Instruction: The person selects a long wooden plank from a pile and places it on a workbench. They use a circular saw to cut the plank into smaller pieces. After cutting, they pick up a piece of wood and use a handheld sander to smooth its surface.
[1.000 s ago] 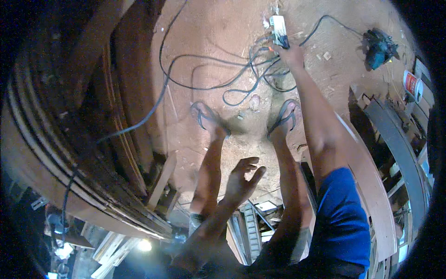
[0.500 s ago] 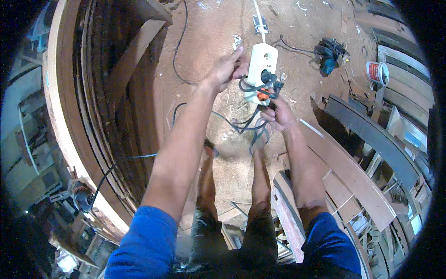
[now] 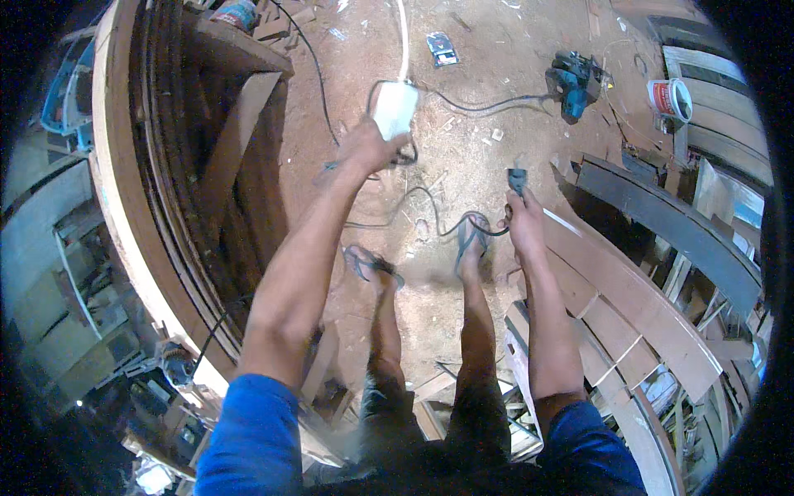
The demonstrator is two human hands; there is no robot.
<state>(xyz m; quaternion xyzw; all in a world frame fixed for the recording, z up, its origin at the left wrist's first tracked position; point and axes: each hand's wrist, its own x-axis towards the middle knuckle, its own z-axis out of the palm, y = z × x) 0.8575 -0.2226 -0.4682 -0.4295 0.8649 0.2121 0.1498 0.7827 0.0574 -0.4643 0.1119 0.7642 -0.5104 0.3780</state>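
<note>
My left hand (image 3: 369, 151) grips the lower end of a white power strip (image 3: 397, 110), whose pale cord (image 3: 404, 41) runs away toward the top. The strip's sockets are turned out of sight. Off to the right, my right hand (image 3: 525, 217) is closed round a black plug (image 3: 517, 178), prongs pointing away from me. From this plug a dark cord (image 3: 423, 192) trails left across the ground, over my right foot. Another black cord loops beside the strip near my left fingers; where it ends there is hidden.
A teal and black power tool (image 3: 572, 84) lies on the dirt floor at the far right, near a white bucket (image 3: 668, 101). Boards (image 3: 637, 306) are stacked on my right. A long wooden structure (image 3: 112, 198) stands on the left, with another tool (image 3: 178, 362) near its lower end.
My hands have moved apart. The black plug is now away from the strip in my right hand, and the strip has shifted left and turned its sockets from view.
</note>
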